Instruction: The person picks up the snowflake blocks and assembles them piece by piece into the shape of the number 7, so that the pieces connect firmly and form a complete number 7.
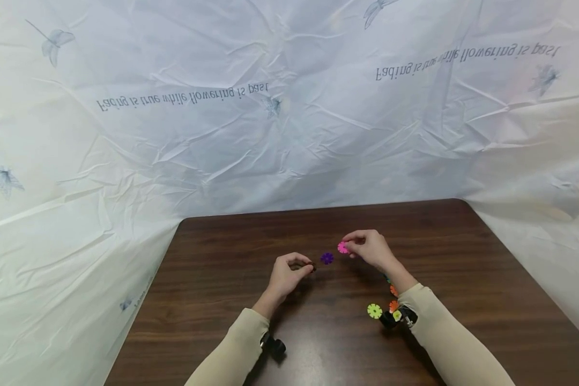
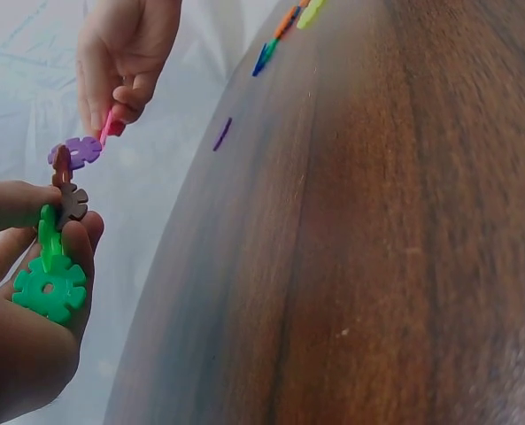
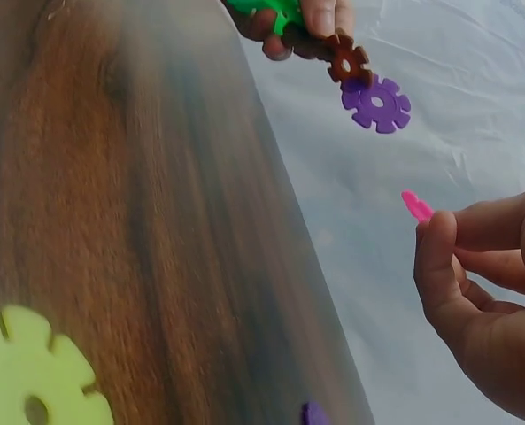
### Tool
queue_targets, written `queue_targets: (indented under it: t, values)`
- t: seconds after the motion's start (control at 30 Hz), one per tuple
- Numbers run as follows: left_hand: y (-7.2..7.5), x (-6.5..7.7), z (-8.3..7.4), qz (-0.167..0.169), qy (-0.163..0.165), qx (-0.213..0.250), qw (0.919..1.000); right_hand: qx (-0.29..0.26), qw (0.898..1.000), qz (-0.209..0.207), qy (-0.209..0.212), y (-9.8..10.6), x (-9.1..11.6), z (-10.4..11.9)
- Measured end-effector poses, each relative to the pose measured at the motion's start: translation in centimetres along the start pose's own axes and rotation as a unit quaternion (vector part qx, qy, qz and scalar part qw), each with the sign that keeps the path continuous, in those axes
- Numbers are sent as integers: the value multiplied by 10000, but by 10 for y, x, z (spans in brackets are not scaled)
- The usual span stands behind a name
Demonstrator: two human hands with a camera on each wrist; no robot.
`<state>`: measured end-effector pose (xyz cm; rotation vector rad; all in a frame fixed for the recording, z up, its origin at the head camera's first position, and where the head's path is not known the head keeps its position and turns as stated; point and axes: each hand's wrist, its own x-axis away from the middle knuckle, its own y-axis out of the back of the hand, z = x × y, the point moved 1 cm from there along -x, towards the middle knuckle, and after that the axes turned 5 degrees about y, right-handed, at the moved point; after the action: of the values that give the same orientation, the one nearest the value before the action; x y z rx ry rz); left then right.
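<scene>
My left hand [image 1: 287, 274] pinches a short chain of interlocking flower-shaped discs between thumb and fingers. In the left wrist view the chain has a green disc [image 2: 32, 288] at the near end, then a lighter green one and a greyish one. A brown disc [image 3: 358, 55] follows, with a purple disc [image 3: 395, 106] at the far end. Facing it, my right hand [image 1: 373, 249] pinches a pink disc [image 3: 417, 206] by its edge. Pink and purple stand a small gap apart in the right wrist view. Both hands are above the table.
On the brown wooden table [image 1: 212, 300], a yellow-green disc [image 1: 370, 307] and several orange discs [image 1: 393, 290] lie by the right forearm. A loose purple disc [image 2: 223, 133] rests near the table's edge. Wrist cameras [image 1: 278, 348] hang under the sleeves. White printed sheeting [image 1: 289, 161] surrounds the table.
</scene>
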<state>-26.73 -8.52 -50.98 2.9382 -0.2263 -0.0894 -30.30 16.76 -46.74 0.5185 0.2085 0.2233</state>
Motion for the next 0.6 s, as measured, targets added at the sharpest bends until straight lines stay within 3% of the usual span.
queue_targets:
  t: [0.2, 0.43, 0.6]
  values:
    - [0, 1, 1, -79, -11, 15, 10000, -648, 9975, 268, -39, -4, 3, 2]
    - [-1, 1, 2, -85, -122, -35, 9999, -855, 9953, 425, 179, -9, 2, 1]
    - [-2, -2, 2, -146, -183, -14, 9997, -988, 9941, 445, 96, -11, 2, 3]
